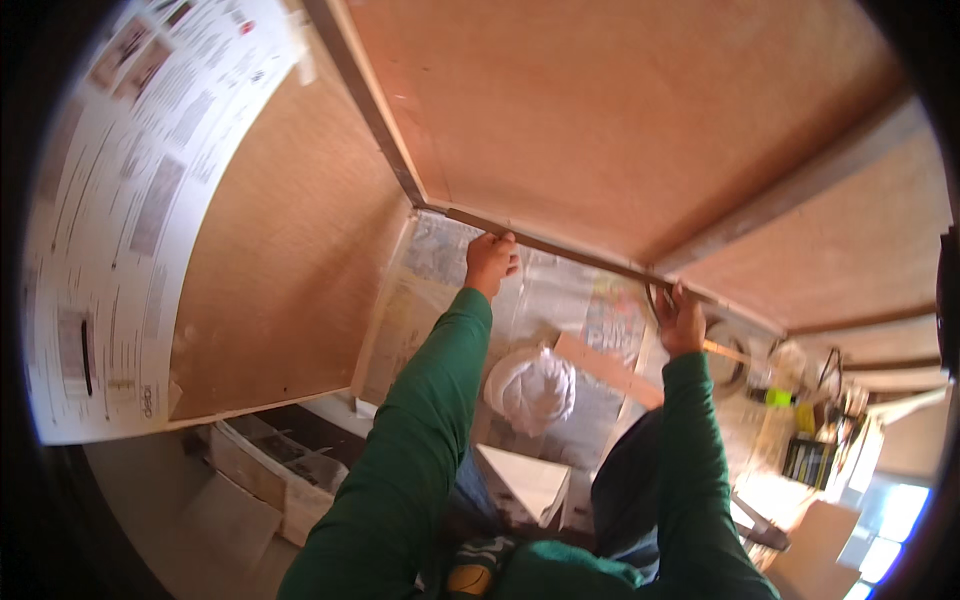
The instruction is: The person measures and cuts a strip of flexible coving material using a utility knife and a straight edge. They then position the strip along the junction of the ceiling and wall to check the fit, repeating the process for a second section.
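A long, thin dark wooden strip (580,255) runs along the lower edge of a large plywood panel (600,130). My left hand (490,260) is closed on the strip near its left end, by the corner where a second plywood panel (290,240) meets the first. Further right, the fingers of my right hand (682,318) are curled at the same strip, close to where an upright wooden batten (790,190) comes down. A small dark curved piece shows beside those fingers; its kind is unclear. Both arms reach forward in green sleeves.
Below my hands, a bundled white cloth (532,388) and a flat wooden board (605,365) lie on a paper-covered floor. A pale box (525,480) sits between my legs. Printed sheets (150,200) hang at left, above a crate (270,470). Tools and containers (810,460) crowd the right.
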Demonstrator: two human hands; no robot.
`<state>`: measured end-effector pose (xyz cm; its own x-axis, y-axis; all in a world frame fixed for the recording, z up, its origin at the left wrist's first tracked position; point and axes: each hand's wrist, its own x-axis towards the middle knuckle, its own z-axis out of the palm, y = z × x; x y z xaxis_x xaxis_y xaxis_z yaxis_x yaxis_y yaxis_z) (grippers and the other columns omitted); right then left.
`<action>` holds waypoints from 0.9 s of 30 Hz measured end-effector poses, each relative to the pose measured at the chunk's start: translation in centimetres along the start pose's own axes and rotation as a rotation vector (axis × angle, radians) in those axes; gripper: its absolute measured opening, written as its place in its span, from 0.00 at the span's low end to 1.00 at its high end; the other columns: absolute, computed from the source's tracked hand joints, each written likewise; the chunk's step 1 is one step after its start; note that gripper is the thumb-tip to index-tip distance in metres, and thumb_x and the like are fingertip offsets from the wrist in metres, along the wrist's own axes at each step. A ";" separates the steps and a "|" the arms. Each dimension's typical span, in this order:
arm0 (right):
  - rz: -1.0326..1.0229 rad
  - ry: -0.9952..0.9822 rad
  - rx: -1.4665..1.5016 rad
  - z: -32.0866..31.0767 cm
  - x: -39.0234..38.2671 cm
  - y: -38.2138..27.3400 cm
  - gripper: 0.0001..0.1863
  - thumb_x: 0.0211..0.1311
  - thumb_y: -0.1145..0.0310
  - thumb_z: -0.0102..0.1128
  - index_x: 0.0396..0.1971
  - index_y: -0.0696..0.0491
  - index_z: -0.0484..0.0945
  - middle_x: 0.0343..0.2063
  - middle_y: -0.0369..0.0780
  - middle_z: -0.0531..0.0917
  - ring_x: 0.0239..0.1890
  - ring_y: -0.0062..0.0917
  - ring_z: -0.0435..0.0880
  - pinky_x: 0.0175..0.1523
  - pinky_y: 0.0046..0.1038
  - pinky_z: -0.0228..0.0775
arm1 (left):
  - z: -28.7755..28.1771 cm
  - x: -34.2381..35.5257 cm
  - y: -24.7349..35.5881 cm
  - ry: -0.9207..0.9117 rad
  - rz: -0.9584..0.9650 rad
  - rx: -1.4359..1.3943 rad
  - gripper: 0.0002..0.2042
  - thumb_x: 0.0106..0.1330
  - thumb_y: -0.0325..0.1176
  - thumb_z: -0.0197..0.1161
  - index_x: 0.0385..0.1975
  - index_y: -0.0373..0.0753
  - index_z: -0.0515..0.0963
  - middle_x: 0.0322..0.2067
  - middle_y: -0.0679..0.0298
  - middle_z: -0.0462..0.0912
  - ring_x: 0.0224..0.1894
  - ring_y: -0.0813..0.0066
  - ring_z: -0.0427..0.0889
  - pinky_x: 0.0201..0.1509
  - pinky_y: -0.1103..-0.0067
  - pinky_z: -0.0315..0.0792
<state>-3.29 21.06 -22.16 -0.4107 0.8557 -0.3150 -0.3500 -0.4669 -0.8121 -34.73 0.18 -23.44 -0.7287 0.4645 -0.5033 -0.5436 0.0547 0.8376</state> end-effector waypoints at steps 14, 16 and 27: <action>0.174 0.288 -0.364 6.2 3.5 3.4 0.06 0.68 0.71 0.61 0.42 0.51 0.81 0.38 0.35 0.85 0.41 0.27 0.87 0.49 0.29 0.82 | -5.5 15.0 -6.9 0.302 0.159 0.112 0.11 0.66 0.35 0.65 0.36 0.32 0.78 0.36 0.47 0.86 0.38 0.49 0.87 0.44 0.61 0.80; 0.134 0.269 -0.372 6.7 3.6 2.9 0.07 0.68 0.72 0.60 0.44 0.51 0.80 0.39 0.36 0.84 0.42 0.27 0.86 0.49 0.28 0.82 | -3.3 16.0 -7.4 0.299 0.113 0.181 0.14 0.64 0.37 0.66 0.37 0.30 0.78 0.39 0.43 0.85 0.43 0.45 0.85 0.49 0.61 0.78; 0.043 0.183 -0.406 6.4 5.0 2.7 0.13 0.69 0.73 0.60 0.52 0.55 0.75 0.48 0.41 0.82 0.48 0.30 0.85 0.53 0.29 0.83 | -2.4 14.4 -3.8 0.390 0.244 0.501 0.15 0.66 0.44 0.61 0.43 0.39 0.83 0.43 0.48 0.86 0.48 0.44 0.84 0.53 0.55 0.77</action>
<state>-11.65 22.69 -22.80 -0.2490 0.8799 -0.4047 0.0381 -0.4086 -0.9119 -44.13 4.50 -34.37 -0.9540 0.1678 -0.2483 -0.1542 0.4356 0.8868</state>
